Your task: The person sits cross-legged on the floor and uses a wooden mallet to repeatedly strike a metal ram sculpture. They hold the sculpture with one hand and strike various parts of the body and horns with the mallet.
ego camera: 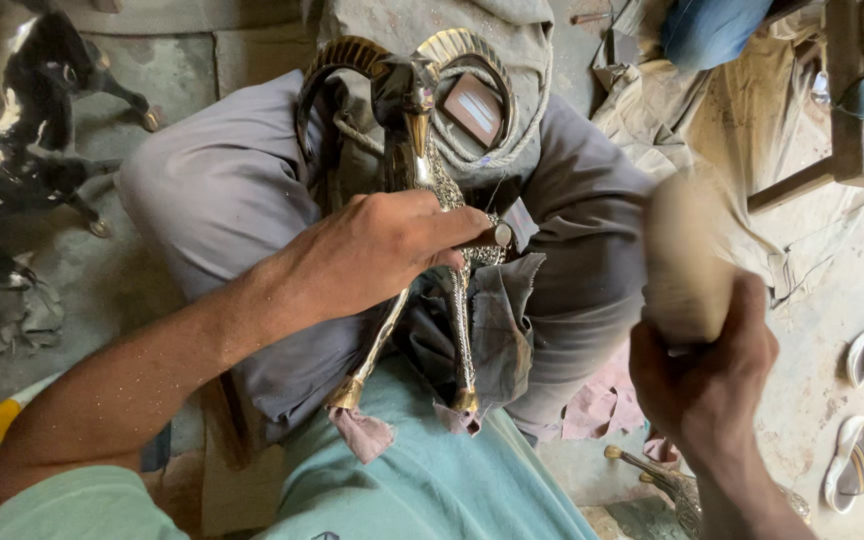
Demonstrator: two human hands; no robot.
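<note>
— Where is the figurine (422, 150) from the fingers?

— Directly under them. The left hand (377, 250) lies over its middle, fingers (457, 232) curled and pressed around the body. It rests on the lap; its long axis runs away from the person — horned head far, gold-tipped legs near the belly.

— And the other hand?

— The right hand (707, 375) is off to the right, apart, fingers closed around a mallet (687, 260), which is blurred.

— How does the figurine look?

— Silver metal, patterned, with curled golden horns.
</note>
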